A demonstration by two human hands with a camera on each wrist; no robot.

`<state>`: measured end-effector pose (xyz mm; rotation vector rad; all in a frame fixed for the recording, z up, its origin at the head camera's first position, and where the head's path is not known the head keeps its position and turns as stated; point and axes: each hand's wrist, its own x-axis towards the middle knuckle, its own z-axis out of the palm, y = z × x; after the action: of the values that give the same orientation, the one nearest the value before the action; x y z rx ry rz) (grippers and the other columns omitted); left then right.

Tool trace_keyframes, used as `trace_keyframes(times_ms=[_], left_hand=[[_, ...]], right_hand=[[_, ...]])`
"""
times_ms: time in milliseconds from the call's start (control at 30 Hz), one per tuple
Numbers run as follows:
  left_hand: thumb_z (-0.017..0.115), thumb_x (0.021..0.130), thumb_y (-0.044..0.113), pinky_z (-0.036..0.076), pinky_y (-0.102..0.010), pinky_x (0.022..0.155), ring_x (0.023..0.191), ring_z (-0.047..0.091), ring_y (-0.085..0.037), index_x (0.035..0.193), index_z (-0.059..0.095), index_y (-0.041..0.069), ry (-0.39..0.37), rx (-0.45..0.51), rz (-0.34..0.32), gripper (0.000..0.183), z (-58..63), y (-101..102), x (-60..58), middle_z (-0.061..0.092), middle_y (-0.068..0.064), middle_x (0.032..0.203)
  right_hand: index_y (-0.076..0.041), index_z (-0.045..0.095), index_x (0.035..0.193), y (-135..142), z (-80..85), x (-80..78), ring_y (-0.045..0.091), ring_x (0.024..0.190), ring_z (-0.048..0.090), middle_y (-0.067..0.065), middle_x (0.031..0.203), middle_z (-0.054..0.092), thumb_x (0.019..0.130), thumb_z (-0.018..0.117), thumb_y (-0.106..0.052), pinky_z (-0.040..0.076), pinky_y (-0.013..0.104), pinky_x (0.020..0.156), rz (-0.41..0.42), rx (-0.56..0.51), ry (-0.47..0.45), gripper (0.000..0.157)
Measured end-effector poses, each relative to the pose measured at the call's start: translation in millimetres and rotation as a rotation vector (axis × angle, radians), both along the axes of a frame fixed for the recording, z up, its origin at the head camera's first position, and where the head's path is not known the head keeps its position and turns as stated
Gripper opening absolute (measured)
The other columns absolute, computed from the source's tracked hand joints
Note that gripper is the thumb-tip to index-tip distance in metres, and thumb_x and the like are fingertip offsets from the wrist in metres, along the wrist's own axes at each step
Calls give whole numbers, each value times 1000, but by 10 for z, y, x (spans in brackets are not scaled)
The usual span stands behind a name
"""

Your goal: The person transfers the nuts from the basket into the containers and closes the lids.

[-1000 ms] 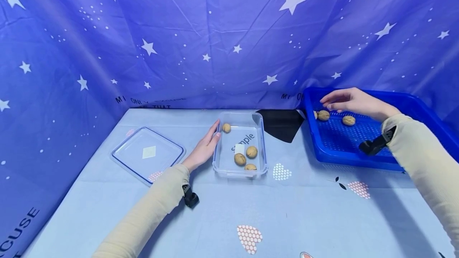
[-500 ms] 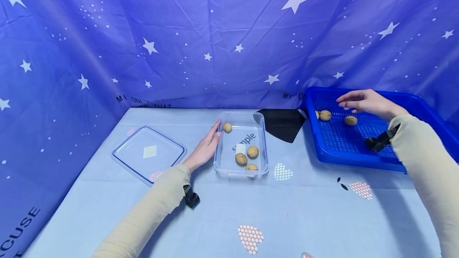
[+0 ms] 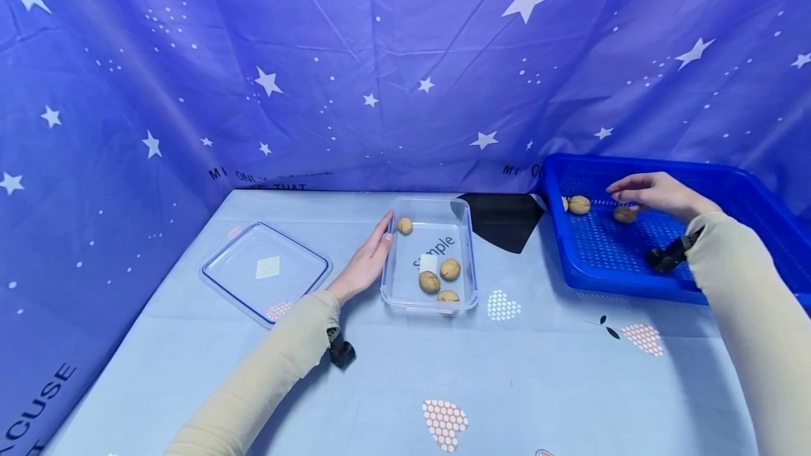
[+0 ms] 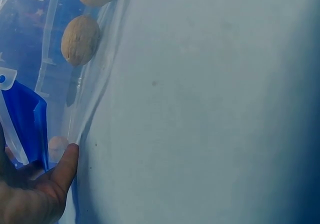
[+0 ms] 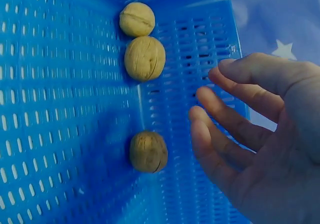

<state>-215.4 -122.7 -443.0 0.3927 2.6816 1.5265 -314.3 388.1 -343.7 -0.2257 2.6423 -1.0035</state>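
My left hand (image 3: 362,267) rests against the left wall of a clear plastic food container (image 3: 433,307), its fingers along the outside. Several walnuts lie in the container: one walnut (image 3: 405,226) near its far left corner, the others, such as this walnut (image 3: 429,281), towards the near end. Inside the blue basket (image 3: 586,279) at the right, my right hand (image 3: 662,193) hovers with fingers loosely bent and apart, holding nothing. Close below it sits a single walnut (image 5: 148,151). Two more walnuts, one of them this walnut (image 5: 145,58), touch each other by the basket's end wall.
A clear lid (image 3: 266,273) with a blue seal and a white label lies left of the container. Between container and basket there is a black patch (image 3: 503,220) at the table's back. A starry blue curtain (image 3: 355,76) closes off the back and left.
My right hand has moved right and lower in the basket, now above the single walnut and partly covering it. My left hand stays at the container.
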Motion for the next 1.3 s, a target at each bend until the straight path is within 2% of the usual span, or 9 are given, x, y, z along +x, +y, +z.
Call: trace_keyframes(times_ms=[200,400,500,633,800,933,1033,1167,1300], left_hand=[[27,107,31,14,-41,116,143,19,-27,157,14,20,-9,9,-2,52,-2,13,2,17,-7,159],[26,108,31,14,-41,116,143,18,-26,157,14,20,-7,8,2,52,4,12,-2,16,-5,159],[26,108,30,13,-41,116,143,18,-25,157,13,21,-8,5,1,52,6,8,-1,16,-5,159],[26,108,30,13,-41,116,143,17,-25,157,14,21,-11,5,5,52,-3,2,-3,15,-4,159],[27,107,31,13,-41,116,144,17,-25,157,14,20,-9,10,2,52,-22,1,-16,15,-3,159],[28,107,31,12,-40,116,144,17,-24,157,14,21,-11,15,2,52,-26,-6,-16,15,-2,159],[28,107,30,12,-39,116,144,17,-23,157,15,21,-12,14,3,52,-29,-10,-14,15,-1,159],[28,107,30,12,-38,116,144,16,-23,157,14,22,-11,7,-1,52,-20,-13,-15,15,-2,160],[28,107,30,13,-38,116,144,17,-22,157,14,22,-9,4,0,52,-17,-7,-19,15,-1,159]], right_hand=[[15,46,131,106,-65,-6,8,89,60,13,114,64,101,53,-18,55,35,79,-16,-14,-40,45],[16,37,136,189,-129,-13,6,94,58,29,127,52,102,48,-17,52,45,88,-6,22,-75,49],[17,28,139,211,-162,-20,27,108,56,37,134,39,103,45,-15,47,51,94,17,25,-116,52],[19,16,142,221,-193,-36,56,126,31,44,140,21,103,45,-17,36,62,100,76,41,-198,60],[20,10,142,252,-236,-60,62,129,12,47,142,3,100,51,-21,27,67,102,95,37,-288,72],[20,16,141,290,-288,-109,55,125,30,47,139,13,98,56,-20,36,62,100,125,26,-323,72],[21,24,139,285,-301,-120,36,113,51,39,131,36,96,58,-16,45,53,96,128,35,-330,66],[23,30,135,226,-283,-112,18,101,55,20,118,54,94,57,-6,50,43,93,101,21,-364,57],[23,33,132,195,-304,-103,13,95,56,10,110,57,94,56,-2,51,38,89,90,-11,-384,51]])
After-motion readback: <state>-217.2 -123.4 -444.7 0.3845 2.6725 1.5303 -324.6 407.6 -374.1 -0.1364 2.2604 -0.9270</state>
